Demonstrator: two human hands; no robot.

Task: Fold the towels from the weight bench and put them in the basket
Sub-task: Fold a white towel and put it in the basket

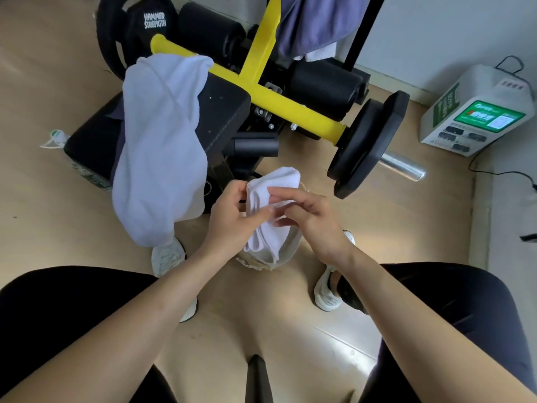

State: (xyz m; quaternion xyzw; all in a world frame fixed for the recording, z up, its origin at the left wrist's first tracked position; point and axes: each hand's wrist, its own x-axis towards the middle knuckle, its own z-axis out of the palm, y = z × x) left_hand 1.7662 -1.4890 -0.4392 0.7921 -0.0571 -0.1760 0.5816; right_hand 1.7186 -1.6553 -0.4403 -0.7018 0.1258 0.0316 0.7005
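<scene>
Knees (436, 315) flank left hand (232, 221) and right hand (315, 225), both pinching a white towel (279, 178) over tan floor (290, 309).

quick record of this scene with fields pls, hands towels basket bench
left hand: holds the small white towel
right hand: pinches the same towel
small white towel: partly folded, held over the basket
basket: on the floor between the feet, mostly hidden by the towel
big white towel: unfolded, draped over the bench
blue towel: hangs on the frame behind the bench
</scene>
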